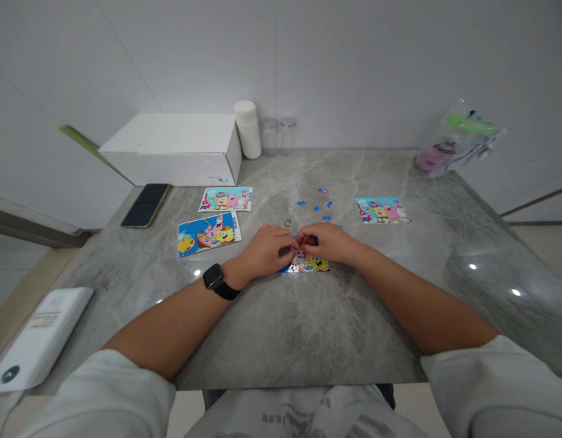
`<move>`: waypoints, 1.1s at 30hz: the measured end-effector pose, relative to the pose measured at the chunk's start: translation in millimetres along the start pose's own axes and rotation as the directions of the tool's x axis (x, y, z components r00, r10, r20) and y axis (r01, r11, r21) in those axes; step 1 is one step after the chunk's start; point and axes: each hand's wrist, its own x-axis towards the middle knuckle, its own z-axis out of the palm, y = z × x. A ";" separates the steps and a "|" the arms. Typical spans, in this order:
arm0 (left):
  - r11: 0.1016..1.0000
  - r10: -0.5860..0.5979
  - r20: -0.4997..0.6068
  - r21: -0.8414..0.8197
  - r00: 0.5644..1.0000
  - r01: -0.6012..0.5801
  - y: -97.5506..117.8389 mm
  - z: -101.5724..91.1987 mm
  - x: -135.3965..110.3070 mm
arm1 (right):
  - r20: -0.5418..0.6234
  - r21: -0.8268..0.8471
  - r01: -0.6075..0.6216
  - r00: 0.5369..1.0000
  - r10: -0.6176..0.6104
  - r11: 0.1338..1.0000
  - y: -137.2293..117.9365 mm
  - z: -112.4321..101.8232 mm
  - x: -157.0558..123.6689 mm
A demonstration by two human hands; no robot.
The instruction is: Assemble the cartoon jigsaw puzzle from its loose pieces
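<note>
A partly covered jigsaw puzzle [303, 264] with a bright cartoon picture lies flat on the table in front of me. Over its left part rests my left hand [272, 248], fingers curled and thumb drawn in. From the other side my right hand [327, 241] meets it, thumb and fingertips pinched at the puzzle's upper middle. The fingertips of both hands nearly touch, and whatever lies between them is hidden or too small to make out. Just beyond the hands are several loose puzzle pieces, among them a blue piece [326, 218] and a multicoloured piece [287, 222].
Left of the hands lie a blue cartoon card [209, 233] and a paler card [225, 199]; another card [383, 210] is on the right. Farther out are a phone [146, 205], a white box [171, 149], a white bottle [248, 131], glasses [287, 137] and a plastic-wrapped cup [454, 143].
</note>
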 end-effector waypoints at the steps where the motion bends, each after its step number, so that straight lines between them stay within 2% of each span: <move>1: 1.000 0.011 0.009 0.002 1.000 -0.011 0.3 -0.9 -0.1 | -0.002 -0.007 0.007 1.000 -0.007 1.000 0.2 0.2 0.1; 6: 0.999 0.030 0.039 0.015 0.999 -0.031 1.3 -4.3 -0.4 | -0.036 -0.069 0.029 0.999 -0.032 0.997 2.9 -2.2 0.7; 11: 0.999 0.019 0.045 0.033 0.999 -0.020 0.2 -4.9 -0.9 | -0.059 -0.158 -0.028 0.998 0.019 0.987 6.6 -14.1 -1.9; 15: 0.999 0.027 0.057 0.039 0.998 -0.030 -0.4 -3.9 -1.6 | 0.012 -0.226 -0.076 0.997 0.081 0.971 3.7 -19.9 -7.9; 20: 0.997 -0.021 0.061 0.077 0.998 0.016 2.1 1.6 -1.1 | 0.089 -0.263 -0.071 0.991 0.098 0.962 -4.0 -15.3 -12.0; 26: 0.987 -0.105 0.051 0.126 0.993 0.098 11.7 8.4 1.6 | 0.120 -0.289 -0.082 0.985 0.121 0.954 -8.5 -13.9 -10.9; 33: 0.984 -0.127 0.049 0.132 0.991 0.120 15.5 13.5 4.4 | 0.116 -0.273 -0.071 0.988 0.106 0.959 -6.7 -10.9 -10.3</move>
